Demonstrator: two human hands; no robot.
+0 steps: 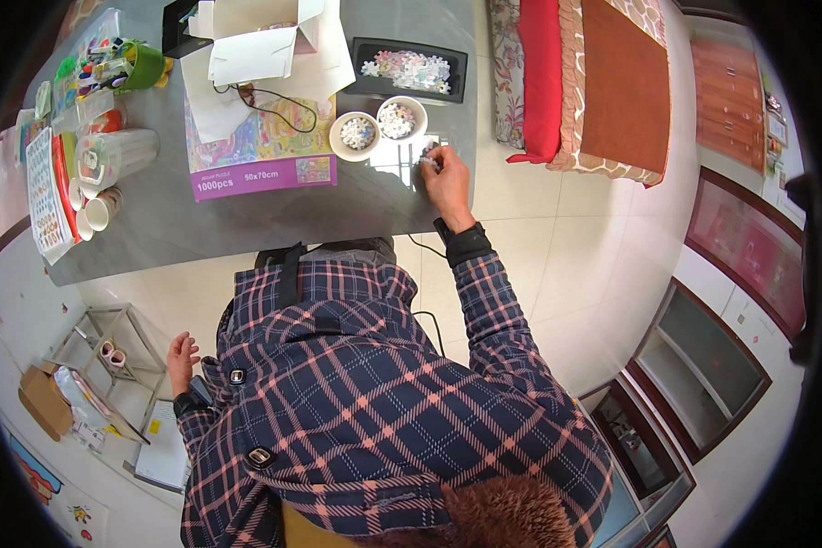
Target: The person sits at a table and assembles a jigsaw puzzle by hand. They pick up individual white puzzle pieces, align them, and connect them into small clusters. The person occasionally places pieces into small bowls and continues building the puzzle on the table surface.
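Observation:
My right hand [449, 189] is at the right edge of the grey table [292, 224], its fingers closed in a pinch on small pale puzzle pieces [427, 155]. How many pieces it holds I cannot tell. Just left of it stand two white paper cups, a right cup [420, 111] and a left cup [335, 142], both containing puzzle pieces. Behind them, a black tray [459, 78] carries a heap of white and pink pieces. My left hand [183, 361] hangs beside my body, away from the table, its fingers slightly curled and apart, with nothing visible in it.
A purple puzzle box [265, 178] lies left of the cups, with an opened white carton [251, 59] and a black cord [310, 114] over it. Farther left are a clear plastic container [123, 155], a green pen holder [146, 66] and more cups [103, 210]. A cushioned bench [621, 87] stands at the right.

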